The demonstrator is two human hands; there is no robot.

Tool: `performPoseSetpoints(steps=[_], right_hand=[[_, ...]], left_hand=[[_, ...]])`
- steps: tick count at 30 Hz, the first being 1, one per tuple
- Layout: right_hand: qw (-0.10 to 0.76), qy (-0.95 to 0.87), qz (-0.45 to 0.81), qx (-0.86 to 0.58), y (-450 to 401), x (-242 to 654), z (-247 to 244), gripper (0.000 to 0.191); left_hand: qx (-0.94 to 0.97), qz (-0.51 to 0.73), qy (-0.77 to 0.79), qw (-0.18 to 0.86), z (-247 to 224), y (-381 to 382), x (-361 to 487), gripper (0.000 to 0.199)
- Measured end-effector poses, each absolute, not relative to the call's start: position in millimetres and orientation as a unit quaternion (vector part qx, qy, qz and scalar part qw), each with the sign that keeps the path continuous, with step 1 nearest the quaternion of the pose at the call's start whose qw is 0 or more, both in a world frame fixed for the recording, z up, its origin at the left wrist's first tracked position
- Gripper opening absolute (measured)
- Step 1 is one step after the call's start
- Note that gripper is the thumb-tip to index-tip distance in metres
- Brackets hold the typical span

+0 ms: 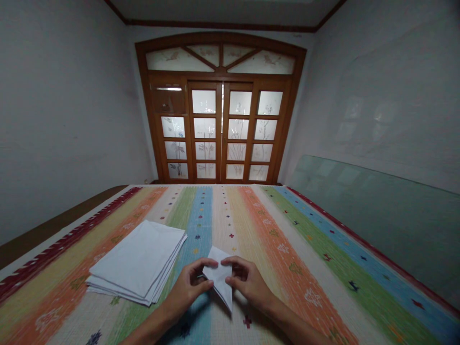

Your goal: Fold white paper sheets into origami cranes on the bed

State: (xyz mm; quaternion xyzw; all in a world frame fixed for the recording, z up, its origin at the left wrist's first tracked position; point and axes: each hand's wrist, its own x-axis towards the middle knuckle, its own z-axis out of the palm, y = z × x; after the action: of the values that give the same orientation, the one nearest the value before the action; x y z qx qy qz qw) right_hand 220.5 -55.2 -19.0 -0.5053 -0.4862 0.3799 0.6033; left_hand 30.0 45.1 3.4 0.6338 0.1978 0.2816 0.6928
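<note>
A small folded piece of white paper [220, 276] is held between my two hands, low in the middle of the view, just over the striped cloth. Its layers come to a point at the lower right. My left hand [193, 281] grips its left edge, with thumb and index finger curled onto it. On the opposite edge, my right hand [247, 278] pinches the paper the same way. The other fingers of both hands are partly hidden. To the left of my left hand lies a stack of white paper sheets [140, 258], its edges slightly uneven.
A striped, patterned cloth [283, 249] covers the table. A pale green glass panel [373, 215] leans along the right wall. Beyond the table's far end stand wooden doors [221, 129] with glass panes. A brown edge [64, 213] shows at the left.
</note>
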Motion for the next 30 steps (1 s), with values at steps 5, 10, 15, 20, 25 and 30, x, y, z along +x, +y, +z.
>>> performPoseSetpoints(steps=[5,10,15,20,25,30], right_hand=[[0.614,-0.474,0.4,-0.488,-56.5,221.9,-14.9,0.038],[0.624,-0.448,0.439,-0.465,-58.6,226.2,-14.6,0.035],[0.613,-0.467,0.433,-0.469,-57.5,229.7,-15.7,0.043],[0.616,-0.466,0.421,-0.474,-58.1,230.2,-12.9,0.041],[0.614,-0.462,0.419,-0.483,-57.5,229.9,-14.8,0.045],[0.617,-0.454,0.414,-0.492,-55.2,229.9,-17.4,0.045]], left_hand=[[0.628,0.291,0.19,0.696,-1.3,46.6,32.5,0.045],[0.618,0.297,0.178,0.705,-3.4,48.5,32.7,0.047],[0.609,0.275,0.159,0.727,-3.6,49.3,31.8,0.057],[0.622,0.273,0.156,0.717,-1.9,48.8,31.2,0.057],[0.632,0.276,0.171,0.704,-1.1,47.5,30.0,0.052],[0.635,0.278,0.165,0.702,-1.1,47.1,29.9,0.056]])
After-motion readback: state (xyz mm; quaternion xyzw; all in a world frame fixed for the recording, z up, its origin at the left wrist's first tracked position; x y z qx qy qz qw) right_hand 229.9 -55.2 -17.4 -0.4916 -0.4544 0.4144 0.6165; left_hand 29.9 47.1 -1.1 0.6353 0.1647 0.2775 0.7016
